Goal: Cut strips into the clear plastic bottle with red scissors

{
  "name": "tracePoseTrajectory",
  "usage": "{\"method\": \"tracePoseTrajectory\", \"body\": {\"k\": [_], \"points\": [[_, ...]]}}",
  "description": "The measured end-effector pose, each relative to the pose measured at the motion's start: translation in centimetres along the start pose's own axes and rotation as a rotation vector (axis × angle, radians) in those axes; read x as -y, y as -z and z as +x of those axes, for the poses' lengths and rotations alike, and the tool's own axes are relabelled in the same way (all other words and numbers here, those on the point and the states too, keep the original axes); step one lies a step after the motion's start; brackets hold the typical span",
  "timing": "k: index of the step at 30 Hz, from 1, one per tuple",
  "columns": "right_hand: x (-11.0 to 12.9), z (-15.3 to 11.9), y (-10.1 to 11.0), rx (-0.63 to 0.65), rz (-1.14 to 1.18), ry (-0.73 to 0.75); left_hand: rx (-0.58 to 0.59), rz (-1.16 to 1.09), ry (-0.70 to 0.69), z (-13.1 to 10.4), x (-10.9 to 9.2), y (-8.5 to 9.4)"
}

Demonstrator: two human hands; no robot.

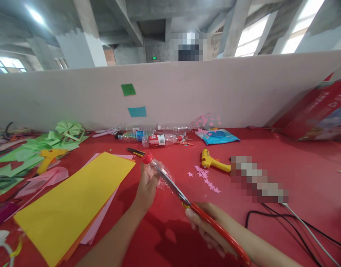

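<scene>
My left hand is closed round a clear plastic bottle piece with a red cap, held above the red table near the middle. Red-handled scissors are in my right hand, at the lower centre right. Their metal blades point up and left, and the tips overlap the clear plastic near the cap. Whether the blades touch the plastic I cannot tell. Pink paper stars lie on the table to the right of the bottle piece.
Yellow paper sheets lie at the left beside green paper and a glue gun. Behind are a red-labelled bottle and a blue packet. Another yellow glue gun and cables lie right. A white partition stands behind.
</scene>
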State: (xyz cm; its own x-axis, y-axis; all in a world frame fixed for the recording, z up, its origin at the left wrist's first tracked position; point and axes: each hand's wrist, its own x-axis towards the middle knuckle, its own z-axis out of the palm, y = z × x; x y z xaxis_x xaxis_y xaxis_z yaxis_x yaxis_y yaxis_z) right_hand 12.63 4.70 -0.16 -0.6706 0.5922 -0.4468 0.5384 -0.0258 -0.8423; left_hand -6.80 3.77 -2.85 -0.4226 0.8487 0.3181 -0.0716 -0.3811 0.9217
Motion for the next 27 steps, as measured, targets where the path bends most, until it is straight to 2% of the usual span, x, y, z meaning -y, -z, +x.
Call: {"method": "tracePoseTrajectory", "body": {"k": [11,17,27], "points": [[0.7,-0.4,-0.1,-0.049,0.048,-0.018,-0.006,-0.02,0.039,-0.3,-0.4,-0.4],[1.0,-0.2,-0.5,-0.079,0.055,-0.087,-0.033,-0.064,0.097,-0.5,0.0,-0.7],[1.2,0.2,-0.5,-0.086,-0.002,-0.16,-0.026,-0.098,0.113,-0.5,0.1,-0.8]]}}
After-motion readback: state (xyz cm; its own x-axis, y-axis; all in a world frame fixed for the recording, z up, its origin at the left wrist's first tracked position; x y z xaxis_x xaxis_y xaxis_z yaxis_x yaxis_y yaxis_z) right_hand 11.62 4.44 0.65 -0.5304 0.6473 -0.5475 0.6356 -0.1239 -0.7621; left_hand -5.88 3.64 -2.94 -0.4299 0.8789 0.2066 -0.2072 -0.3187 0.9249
